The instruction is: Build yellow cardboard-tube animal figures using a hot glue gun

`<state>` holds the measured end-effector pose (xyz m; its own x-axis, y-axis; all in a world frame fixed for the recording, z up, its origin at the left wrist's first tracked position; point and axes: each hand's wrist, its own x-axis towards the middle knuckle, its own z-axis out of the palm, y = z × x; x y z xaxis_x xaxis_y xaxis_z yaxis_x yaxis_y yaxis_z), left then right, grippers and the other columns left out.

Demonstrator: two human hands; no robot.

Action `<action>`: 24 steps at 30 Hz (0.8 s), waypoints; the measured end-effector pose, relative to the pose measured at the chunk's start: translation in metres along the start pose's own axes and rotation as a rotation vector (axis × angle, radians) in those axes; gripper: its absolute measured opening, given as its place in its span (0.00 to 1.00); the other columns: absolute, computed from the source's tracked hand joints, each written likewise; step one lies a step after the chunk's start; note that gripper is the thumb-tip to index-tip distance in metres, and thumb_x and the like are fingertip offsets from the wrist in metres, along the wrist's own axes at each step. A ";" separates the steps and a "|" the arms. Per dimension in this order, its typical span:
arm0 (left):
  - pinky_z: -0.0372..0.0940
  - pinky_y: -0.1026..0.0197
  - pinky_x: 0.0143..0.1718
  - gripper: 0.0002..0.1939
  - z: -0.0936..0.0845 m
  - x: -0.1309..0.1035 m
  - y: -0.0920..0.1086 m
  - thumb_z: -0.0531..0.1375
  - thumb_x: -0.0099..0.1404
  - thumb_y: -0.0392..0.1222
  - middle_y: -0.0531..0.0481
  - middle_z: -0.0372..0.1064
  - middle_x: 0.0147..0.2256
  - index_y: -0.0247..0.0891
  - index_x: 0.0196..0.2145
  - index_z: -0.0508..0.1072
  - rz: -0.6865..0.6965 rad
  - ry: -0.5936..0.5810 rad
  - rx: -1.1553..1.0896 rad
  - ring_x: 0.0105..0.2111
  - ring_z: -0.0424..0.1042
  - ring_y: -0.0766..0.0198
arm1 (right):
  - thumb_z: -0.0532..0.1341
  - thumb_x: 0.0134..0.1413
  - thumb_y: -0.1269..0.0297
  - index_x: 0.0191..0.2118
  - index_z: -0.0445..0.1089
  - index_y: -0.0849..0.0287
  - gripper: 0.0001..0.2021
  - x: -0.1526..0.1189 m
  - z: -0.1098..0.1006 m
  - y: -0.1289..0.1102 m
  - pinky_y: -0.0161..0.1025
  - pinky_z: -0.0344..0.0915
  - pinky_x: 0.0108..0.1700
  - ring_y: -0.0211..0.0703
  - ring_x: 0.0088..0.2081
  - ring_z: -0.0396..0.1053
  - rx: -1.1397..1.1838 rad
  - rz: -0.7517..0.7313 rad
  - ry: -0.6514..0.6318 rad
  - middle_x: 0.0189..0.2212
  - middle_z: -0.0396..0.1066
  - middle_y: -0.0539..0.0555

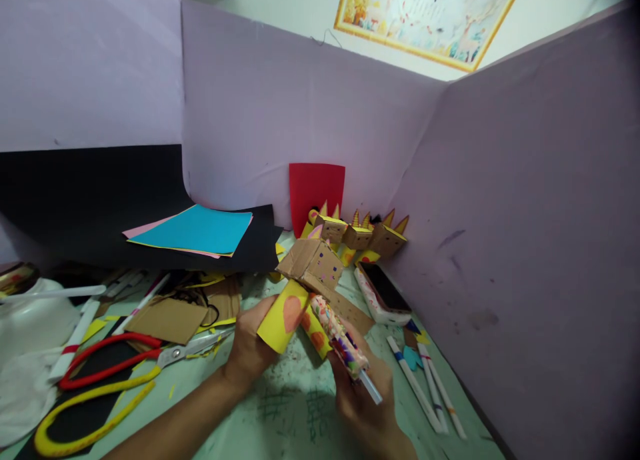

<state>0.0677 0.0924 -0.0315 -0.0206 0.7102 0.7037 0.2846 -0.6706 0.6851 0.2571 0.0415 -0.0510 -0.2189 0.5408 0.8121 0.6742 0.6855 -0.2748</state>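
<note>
In the middle, my left hand [251, 340] grips a rolled yellow paper tube [273, 333] with an orange patch. Its upper end meets a cardboard box-shaped piece [305, 260] with small dark dots and pink pointed bits on top. Closed around a flower-patterned glue gun [337, 333] is my right hand [363, 387]; a clear glue stick [370, 387] sticks out of its rear end. The gun's front end is close to the cardboard piece. Between my hands shows a second yellow tube [315, 333] with orange spots, partly hidden by the gun.
Red-and-yellow scissors [173, 357] lie open at left by cardboard scraps [167, 319]. Blue paper [197, 228] lies behind. Horned cardboard figures [357, 235] stand before a red sheet [315, 187]. A phone [385, 288] and several markers [415, 383] lie right. Lilac walls [525, 247] enclose the table.
</note>
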 end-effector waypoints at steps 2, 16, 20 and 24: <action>0.63 0.69 0.21 0.03 0.000 0.000 -0.001 0.60 0.56 0.36 0.53 0.72 0.23 0.35 0.30 0.72 0.006 0.002 0.010 0.21 0.70 0.67 | 0.54 0.53 0.77 0.60 0.56 0.64 0.27 0.000 0.000 0.000 0.38 0.72 0.45 0.48 0.48 0.72 0.011 0.008 -0.009 0.49 0.71 0.65; 0.64 0.64 0.22 0.08 0.001 0.000 -0.003 0.61 0.55 0.41 0.50 0.71 0.22 0.33 0.30 0.76 -0.189 0.061 -0.135 0.22 0.68 0.63 | 0.54 0.54 0.76 0.60 0.57 0.60 0.27 0.007 0.000 -0.006 0.36 0.73 0.40 0.46 0.44 0.75 -0.005 0.056 0.020 0.46 0.74 0.60; 0.65 0.64 0.23 0.08 0.000 0.001 -0.001 0.61 0.53 0.40 0.50 0.73 0.24 0.34 0.30 0.76 -0.205 0.063 -0.163 0.23 0.69 0.62 | 0.54 0.55 0.74 0.60 0.57 0.62 0.25 0.009 0.001 -0.009 0.36 0.74 0.39 0.47 0.42 0.76 -0.036 0.040 0.048 0.46 0.75 0.61; 0.64 0.63 0.22 0.06 0.001 -0.001 -0.001 0.62 0.53 0.41 0.50 0.72 0.23 0.35 0.27 0.76 -0.201 0.037 -0.166 0.22 0.68 0.62 | 0.53 0.55 0.74 0.60 0.57 0.61 0.25 0.009 0.001 -0.010 0.36 0.74 0.38 0.48 0.42 0.76 -0.091 0.027 0.058 0.45 0.76 0.60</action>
<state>0.0688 0.0924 -0.0333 -0.0965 0.8266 0.5545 0.1106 -0.5447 0.8313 0.2476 0.0401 -0.0410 -0.1608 0.5274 0.8343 0.7408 0.6230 -0.2511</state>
